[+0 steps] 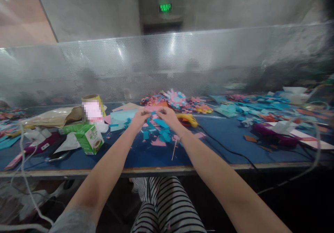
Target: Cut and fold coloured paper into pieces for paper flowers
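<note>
- Over the counter (135, 160), head view: the left hand (142, 116) and right hand (167, 117) come close together, each grip apparently pinched on the blue paper (153, 113) between them, above loose scraps (158, 142).
- Blur hides the exact hold; uneven pulling could tear or crease the paper.
- Just beside the right hand lies a yellow corded tool (191, 119); a sideways move could knock it or snag its black cord (229, 147).
- If dropped, the piece could get lost among similar scraps.
</note>
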### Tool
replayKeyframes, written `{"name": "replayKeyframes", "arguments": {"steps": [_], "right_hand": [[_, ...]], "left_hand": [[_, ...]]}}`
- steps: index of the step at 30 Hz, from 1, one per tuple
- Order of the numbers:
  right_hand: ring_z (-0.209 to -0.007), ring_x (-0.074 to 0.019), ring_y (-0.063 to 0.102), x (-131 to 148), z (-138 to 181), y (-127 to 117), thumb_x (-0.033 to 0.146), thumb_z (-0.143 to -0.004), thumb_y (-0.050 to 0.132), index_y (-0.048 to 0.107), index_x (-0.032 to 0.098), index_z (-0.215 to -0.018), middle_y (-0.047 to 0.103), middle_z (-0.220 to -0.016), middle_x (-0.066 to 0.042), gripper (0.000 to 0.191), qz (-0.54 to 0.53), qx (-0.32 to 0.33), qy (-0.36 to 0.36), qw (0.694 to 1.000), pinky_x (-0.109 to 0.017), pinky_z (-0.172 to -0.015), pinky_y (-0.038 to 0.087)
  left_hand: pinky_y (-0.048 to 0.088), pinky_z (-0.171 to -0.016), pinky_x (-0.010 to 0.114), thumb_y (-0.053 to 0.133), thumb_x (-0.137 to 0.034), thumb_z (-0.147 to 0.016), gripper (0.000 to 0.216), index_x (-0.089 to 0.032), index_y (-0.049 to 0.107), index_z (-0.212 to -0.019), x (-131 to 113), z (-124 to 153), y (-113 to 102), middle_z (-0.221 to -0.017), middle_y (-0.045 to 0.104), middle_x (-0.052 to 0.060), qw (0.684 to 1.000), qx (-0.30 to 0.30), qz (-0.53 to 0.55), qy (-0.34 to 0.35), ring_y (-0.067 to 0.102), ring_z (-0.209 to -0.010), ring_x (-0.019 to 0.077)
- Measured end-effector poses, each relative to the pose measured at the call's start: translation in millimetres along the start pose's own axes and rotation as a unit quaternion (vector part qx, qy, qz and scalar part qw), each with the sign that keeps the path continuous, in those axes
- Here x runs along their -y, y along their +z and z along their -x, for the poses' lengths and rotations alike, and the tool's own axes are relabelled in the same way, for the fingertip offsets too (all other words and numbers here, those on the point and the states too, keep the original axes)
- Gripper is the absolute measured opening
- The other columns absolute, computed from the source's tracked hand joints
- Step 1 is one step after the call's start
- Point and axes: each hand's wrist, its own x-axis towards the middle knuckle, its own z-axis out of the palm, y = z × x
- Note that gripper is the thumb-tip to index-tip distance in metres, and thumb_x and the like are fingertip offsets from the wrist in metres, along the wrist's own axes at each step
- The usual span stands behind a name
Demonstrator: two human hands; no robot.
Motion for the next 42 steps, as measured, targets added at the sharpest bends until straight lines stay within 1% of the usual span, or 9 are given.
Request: {"name": "replayKeyframes", "arguments": {"steps": [4,8,16,20,25,31,38,42], "right_hand": [[-0.049,-0.0104,0.053,-3,0,1,0.027,-0.067,0.055,0.049,0.017,-0.063,0.056,-0.058,0.000,0.012,0.020,-0.013,-0.011,1.000,-0.024,-0.053,0.043],[-0.049,-0.0105,0.053,-6,0,4,0.029,-0.067,0.054,0.048,0.017,-0.064,0.057,-0.061,0.000,0.014,0.033,-0.021,-0.022,0.999,-0.024,-0.054,0.043],[-0.059,-0.0119,0.054,-11,-1,5,0.031,-0.068,0.053,0.048,0.017,-0.067,0.058,-0.066,-0.001,0.015,0.064,-0.040,-0.065,0.995,-0.025,-0.060,0.042],[-0.060,-0.0125,0.054,-11,-1,5,0.032,-0.068,0.054,0.048,0.018,-0.067,0.057,-0.065,-0.001,0.015,0.069,-0.042,-0.063,0.995,-0.025,-0.060,0.042],[-0.053,-0.0108,0.052,-10,-1,4,0.032,-0.069,0.053,0.047,0.018,-0.067,0.056,-0.064,0.000,0.016,0.050,-0.033,-0.050,0.997,-0.025,-0.057,0.041],[-0.050,-0.0101,0.052,-7,0,3,0.032,-0.068,0.053,0.047,0.018,-0.066,0.055,-0.063,0.001,0.016,0.034,-0.033,-0.039,0.998,-0.024,-0.054,0.041],[-0.049,-0.0089,0.049,-9,-1,4,0.032,-0.067,0.053,0.046,0.017,-0.065,0.055,-0.065,0.000,0.017,0.021,-0.030,-0.035,0.999,-0.023,-0.053,0.040],[-0.054,-0.0101,0.049,-10,-2,4,0.033,-0.066,0.054,0.046,0.018,-0.064,0.054,-0.063,0.001,0.017,0.037,-0.023,-0.041,0.998,-0.023,-0.055,0.039]], "left_hand": [[0.045,-0.065,0.030,0.070,-0.018,-0.048,0.021,-0.013,0.054,-0.061,1,-1,-1,-0.052,0.054,-0.004,1.000,0.011,0.001,0.016,0.052,-0.050,0.0081],[0.045,-0.064,0.029,0.069,-0.018,-0.048,0.020,-0.013,0.055,-0.061,2,-2,-3,-0.051,0.053,-0.003,1.000,0.016,-0.006,0.021,0.052,-0.051,0.0083],[0.045,-0.065,0.028,0.068,-0.017,-0.050,0.019,-0.013,0.054,-0.062,2,-2,-3,-0.053,0.054,-0.003,1.000,0.011,-0.012,0.020,0.052,-0.052,0.0080],[0.045,-0.064,0.028,0.067,-0.018,-0.052,0.018,-0.013,0.054,-0.063,2,-1,-2,-0.053,0.055,-0.003,0.999,0.019,-0.027,0.020,0.053,-0.053,0.0088],[0.044,-0.064,0.027,0.067,-0.015,-0.050,0.019,-0.013,0.052,-0.062,-1,1,0,-0.055,0.055,-0.003,1.000,0.009,-0.013,0.013,0.054,-0.054,0.0085],[0.041,-0.055,0.023,0.064,-0.013,-0.054,0.015,-0.013,0.053,-0.064,-3,3,1,-0.056,0.055,-0.002,0.999,0.018,-0.044,0.016,0.053,-0.052,0.0089],[0.042,-0.056,0.023,0.063,-0.016,-0.055,0.015,-0.014,0.055,-0.067,-3,2,-1,-0.064,0.057,-0.002,0.996,0.019,-0.081,0.045,0.053,-0.054,0.0079],[0.043,-0.058,0.023,0.064,-0.019,-0.056,0.016,-0.015,0.055,-0.069,2,-2,-4,-0.065,0.057,-0.002,0.991,0.029,-0.110,0.063,0.054,-0.057,0.0085]]}}
